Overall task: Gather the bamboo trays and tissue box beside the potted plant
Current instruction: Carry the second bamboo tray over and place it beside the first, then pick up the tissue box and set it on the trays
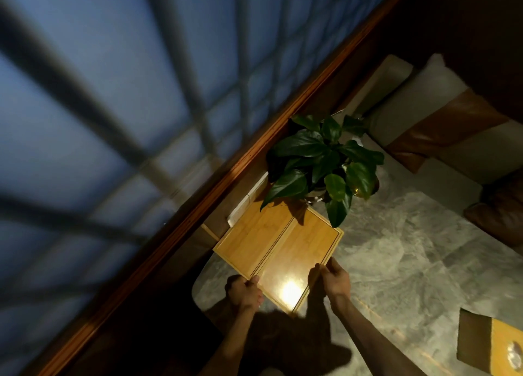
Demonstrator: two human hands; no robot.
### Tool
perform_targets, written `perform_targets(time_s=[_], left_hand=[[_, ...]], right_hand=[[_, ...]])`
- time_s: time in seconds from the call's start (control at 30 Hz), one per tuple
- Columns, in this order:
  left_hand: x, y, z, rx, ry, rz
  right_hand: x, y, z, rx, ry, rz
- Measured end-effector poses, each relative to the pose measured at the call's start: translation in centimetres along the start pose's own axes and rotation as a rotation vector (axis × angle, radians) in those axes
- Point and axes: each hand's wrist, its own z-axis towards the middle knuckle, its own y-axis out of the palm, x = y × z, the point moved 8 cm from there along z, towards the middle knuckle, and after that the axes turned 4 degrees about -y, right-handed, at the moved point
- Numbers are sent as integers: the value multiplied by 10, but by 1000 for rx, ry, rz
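- Two bamboo trays are lying side by side on the counter (410,248), long edges touching, directly in front of the potted plant (322,160); both are showing nothing on their flat bottoms.
- The far bamboo tray (254,237) is sitting on the window side of the plant, its far corner reaching under the leaves.
- The near bamboo tray (305,251) is sitting just beside it, its glossy bottom throwing back a bright patch of lamp glare near the person.
- Both trays are rectangular, honey-coloured, with fine grain and a thin raised rim lined in a darker stripe.
- The left hand (244,292) is making its grip on the near corner where the two trays meet, fingers curled over the rim.
- The right hand (335,282) is closing its grip on the near tray's rim at the side away from the window, thumb on top.
- One tissue box (492,344) is standing well apart from the plant, toward the person's right at the frame edge; it is a bamboo block with a glossy tuft showing at its top opening.
- The plant is spreading broad, dark, shiny leaves over a pale pot that is mostly hidden.
- The counter is showing a grey, marbled, stone-like top with a rounded corner.
- A white flat object (249,200) is leaning between the plant and the wooden window frame (226,177).
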Motion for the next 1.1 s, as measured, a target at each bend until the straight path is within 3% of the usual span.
perform_targets(time_s=[0.07,0.13,0.2,0.27,0.37,0.47,0.6,0.73,0.8,0.93,1.1], left_hand=[[6,-6,-9,138,127,294],[16,-9,-25,254,334,456],[25,2,-44,269,599,680],[22,29,-58,163,791,976],[5,53,-61,-28,776,1263],[2,54,-64,-8,705,1426],[25,70,-101,41,718,1342],[68,120,-185,58,1131,1268],[75,158,-228,29,1216,1249],[57,241,-291,-130,1116,1066],[12,311,-345,-140,1044,1045]], right_hand=[[-2,0,-15,-71,-93,-45],[1,2,-30,-136,-275,-299],[16,12,-44,-224,-391,-571],[36,22,-52,-301,-381,-732],[43,24,-55,-324,-369,-847],[35,13,-53,-403,-343,-860],[13,-28,-55,-533,-216,-574],[9,-123,-59,-405,-245,-456],[23,-184,-65,-338,-242,-382],[87,-308,-77,-184,-198,-336],[167,-428,-88,-37,-168,-257]])
